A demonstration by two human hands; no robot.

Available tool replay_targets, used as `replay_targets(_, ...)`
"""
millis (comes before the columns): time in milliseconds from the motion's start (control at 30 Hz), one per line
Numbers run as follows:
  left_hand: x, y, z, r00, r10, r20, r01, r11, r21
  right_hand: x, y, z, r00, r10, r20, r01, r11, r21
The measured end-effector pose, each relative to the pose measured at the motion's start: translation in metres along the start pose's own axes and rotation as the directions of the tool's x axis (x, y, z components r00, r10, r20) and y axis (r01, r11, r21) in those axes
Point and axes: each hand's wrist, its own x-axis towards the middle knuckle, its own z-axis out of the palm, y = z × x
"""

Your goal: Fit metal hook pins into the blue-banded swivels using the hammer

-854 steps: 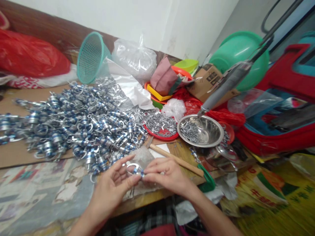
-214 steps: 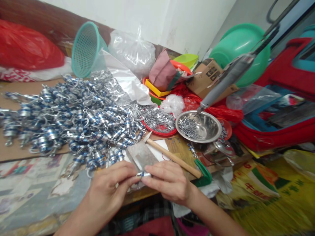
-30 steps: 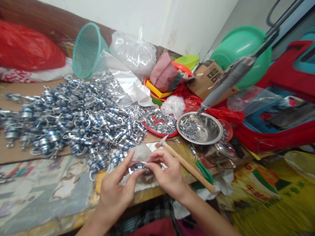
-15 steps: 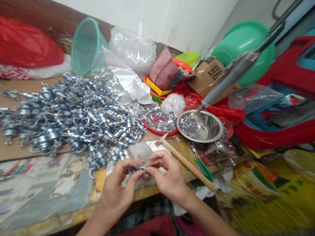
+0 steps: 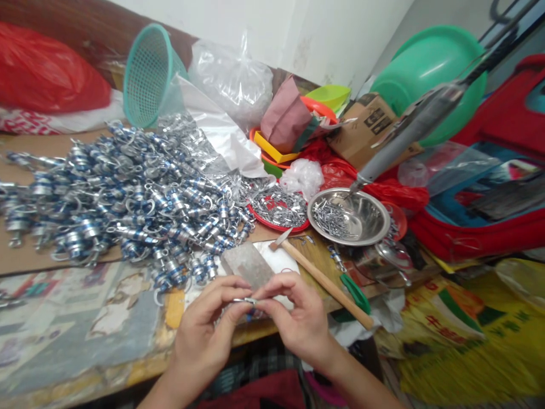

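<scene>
Near the table's front edge, my left hand [image 5: 208, 326] pinches a small metal part [image 5: 244, 300] between thumb and fingers. The thumb and index finger of my right hand [image 5: 298, 315] close on the right end of the same part. A bit of blue shows just below the fingertips; the rest of the piece is hidden by the hands. Right behind the fingers lies a grey block [image 5: 247, 264]. A hammer [image 5: 326, 283] with a wooden handle rests to the right of the block. A big heap of silver and blue metal pieces [image 5: 128, 199] spreads over cardboard at the left.
A red tray [image 5: 279, 226] of small metal bits and a steel bowl [image 5: 374, 227] with metal pins stand behind the hammer. A grey tool shaft [image 5: 404, 133] slants above the bowl. A green-handled item [image 5: 355, 293] lies right of the hammer. A teal basket [image 5: 147, 79] stands behind the heap.
The small metal part now lies more level between my fingertips, and my right hand has shifted slightly right and down. The camera view has shifted slightly.
</scene>
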Motion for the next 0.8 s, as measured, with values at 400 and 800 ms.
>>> replay_targets(400,0.002,0.015,-0.009,0.961,-0.277,-0.015,0.267,0.938,-0.222,0.0,0.004,0.0,0.771,-0.608,0.189,0.626,0.67,-0.4)
replay_targets(800,0.013,0.023,-0.027,0.956,-0.247,0.157,0.253,0.967,-0.025,0.007,-0.011,0.009,0.992,-0.098,-0.078,0.098,0.995,-0.003)
